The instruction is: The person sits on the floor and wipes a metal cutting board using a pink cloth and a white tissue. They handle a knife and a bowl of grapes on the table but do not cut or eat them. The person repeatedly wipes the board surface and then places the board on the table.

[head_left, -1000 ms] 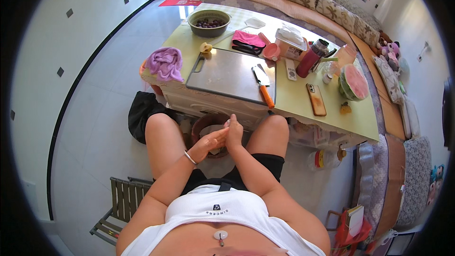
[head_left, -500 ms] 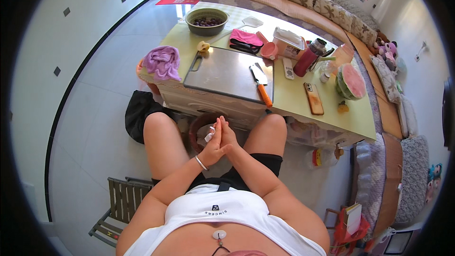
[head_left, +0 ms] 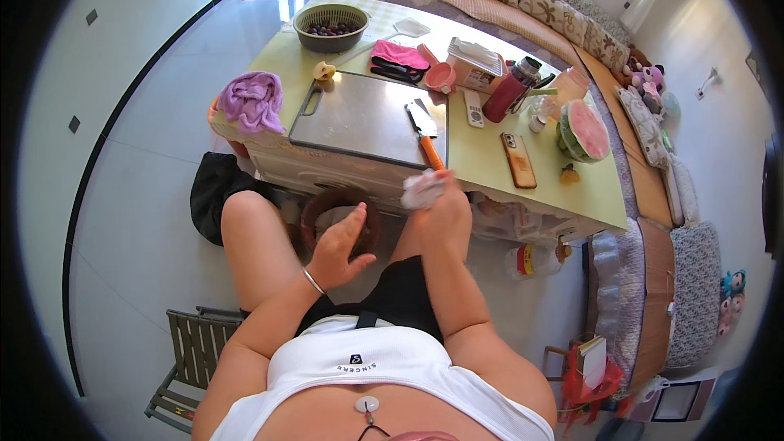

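My left hand (head_left: 335,247) is held over my lap with its fingers stretched out and nothing in it; a silver bangle circles the wrist. Blurred by motion, my right hand (head_left: 445,200) grips a crumpled white tissue (head_left: 422,189) above my right knee. Just beyond that hand, a knife (head_left: 427,137) with an orange handle lies on the metal cutting board (head_left: 347,118), its handle end reaching over the board's near edge. Between my knees, under the table's front, sits a reddish-brown bin (head_left: 309,224), partly hidden by my left hand.
On the green-topped table (head_left: 482,165) are a colander (head_left: 331,26) of dark round fruit, a purple cloth (head_left: 251,102), a tissue box (head_left: 475,65), a thermos (head_left: 508,91), a phone (head_left: 518,161) and a cut watermelon (head_left: 584,131). A folding chair (head_left: 196,351) stands at my left.
My hands, pressed together half a second ago, have parted. The right moved up and right, now with the tissue; the left stays low and open. The view has shifted slightly.
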A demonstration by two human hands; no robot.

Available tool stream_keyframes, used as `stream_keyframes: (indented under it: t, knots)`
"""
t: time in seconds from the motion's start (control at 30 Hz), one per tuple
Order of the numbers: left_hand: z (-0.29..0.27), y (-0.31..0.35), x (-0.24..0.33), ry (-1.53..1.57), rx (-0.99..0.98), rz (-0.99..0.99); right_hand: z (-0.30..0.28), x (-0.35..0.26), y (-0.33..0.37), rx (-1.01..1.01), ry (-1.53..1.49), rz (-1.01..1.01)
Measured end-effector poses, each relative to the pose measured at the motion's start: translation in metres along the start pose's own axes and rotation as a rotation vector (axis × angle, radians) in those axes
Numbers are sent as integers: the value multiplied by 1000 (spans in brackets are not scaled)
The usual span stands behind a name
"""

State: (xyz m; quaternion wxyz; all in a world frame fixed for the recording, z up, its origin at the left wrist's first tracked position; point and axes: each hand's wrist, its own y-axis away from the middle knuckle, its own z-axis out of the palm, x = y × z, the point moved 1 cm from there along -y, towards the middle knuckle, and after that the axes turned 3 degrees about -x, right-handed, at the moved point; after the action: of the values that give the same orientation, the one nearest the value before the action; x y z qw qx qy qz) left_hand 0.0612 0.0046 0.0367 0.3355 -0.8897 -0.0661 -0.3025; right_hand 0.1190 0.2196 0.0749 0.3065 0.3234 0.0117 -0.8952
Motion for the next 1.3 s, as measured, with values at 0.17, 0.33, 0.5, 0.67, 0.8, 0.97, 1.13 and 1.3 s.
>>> stream_keyframes:
  t: [0.17,0.33,0.5,0.67,0.8,0.97,1.13,1.3]
  knots:
    - [9,6,-9,197,122,-270,7,-83,-70,-154,892,-677]
    - [18,9,-16,106,31,-304,-78,-70,-134,-434,2258,-453]
    - [22,14,-26,76,-64,-443,-79,-65,-182,-355,2273,-477]
    - [35,12,-32,89,-133,-490,-61,-57,-201,-516,2159,-586]
    - [45,21,-36,-27,-206,-420,-63,-61,-198,-689,2066,-541]
    - [39,25,-30,-17,-288,-457,-86,-69,-149,-815,2009,-538]
    - [40,25,-31,-12,-332,-456,-94,-85,-136,-811,2036,-570]
    - [43,26,-29,-29,-424,-433,-83,-84,-165,-632,2021,-590]
